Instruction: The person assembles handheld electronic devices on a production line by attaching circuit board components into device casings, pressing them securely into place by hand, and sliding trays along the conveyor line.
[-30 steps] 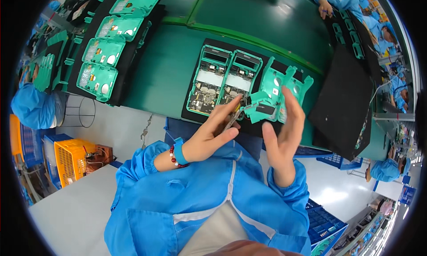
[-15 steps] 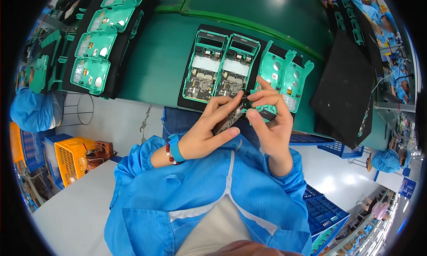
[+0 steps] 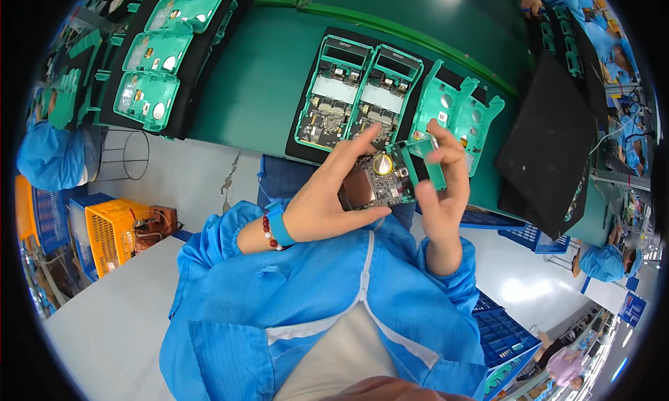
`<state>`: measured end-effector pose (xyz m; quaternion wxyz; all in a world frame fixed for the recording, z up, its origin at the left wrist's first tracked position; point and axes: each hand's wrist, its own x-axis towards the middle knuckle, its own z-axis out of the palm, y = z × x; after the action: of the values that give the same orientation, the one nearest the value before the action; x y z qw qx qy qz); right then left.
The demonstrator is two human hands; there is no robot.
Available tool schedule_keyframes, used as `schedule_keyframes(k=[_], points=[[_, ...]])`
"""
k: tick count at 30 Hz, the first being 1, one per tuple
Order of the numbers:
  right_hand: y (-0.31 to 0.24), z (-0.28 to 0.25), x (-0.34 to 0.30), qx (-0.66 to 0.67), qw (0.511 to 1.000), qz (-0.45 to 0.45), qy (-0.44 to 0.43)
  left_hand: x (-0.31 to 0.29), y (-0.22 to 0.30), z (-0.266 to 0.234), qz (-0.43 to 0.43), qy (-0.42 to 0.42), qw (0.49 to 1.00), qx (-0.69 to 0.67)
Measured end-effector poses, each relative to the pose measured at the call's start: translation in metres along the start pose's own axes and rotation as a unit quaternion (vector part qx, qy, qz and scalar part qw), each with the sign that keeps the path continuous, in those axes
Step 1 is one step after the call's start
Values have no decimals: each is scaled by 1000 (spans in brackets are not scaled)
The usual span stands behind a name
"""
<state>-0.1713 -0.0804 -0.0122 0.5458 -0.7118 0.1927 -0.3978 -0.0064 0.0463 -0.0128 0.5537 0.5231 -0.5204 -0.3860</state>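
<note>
My left hand (image 3: 317, 202) is closed round a circuit board (image 3: 373, 183), thumb along its near edge and fingers along its far edge. The board's face shows a coppery square panel and a round silver coin cell. A green plastic frame (image 3: 426, 163) with a dark opening sits at the board's right end. My right hand (image 3: 446, 192) grips this frame between thumb and fingers. Just beyond my hands, two green device housings (image 3: 326, 108) with boards inside lie side by side on a black mat (image 3: 301, 152). Two green shells (image 3: 437, 107) lie right of them.
More green shells (image 3: 155, 56) stand in a row on a black mat at the left. A black sheet (image 3: 536, 133) hangs over the table's right side. Orange crates (image 3: 115, 237) stand at the lower left. A co-worker's hand (image 3: 531, 0) is at the upper right.
The board has turned from edge-on to face-up, so its coin cell and coppery panel now show. My right hand has shifted slightly right with the green frame end.
</note>
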Motion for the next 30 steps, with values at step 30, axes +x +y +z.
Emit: schedule_keyframes(k=[30], points=[[-8, 11, -19, -205, 978, -16, 29, 5, 0, 13, 2, 132, 989, 71]])
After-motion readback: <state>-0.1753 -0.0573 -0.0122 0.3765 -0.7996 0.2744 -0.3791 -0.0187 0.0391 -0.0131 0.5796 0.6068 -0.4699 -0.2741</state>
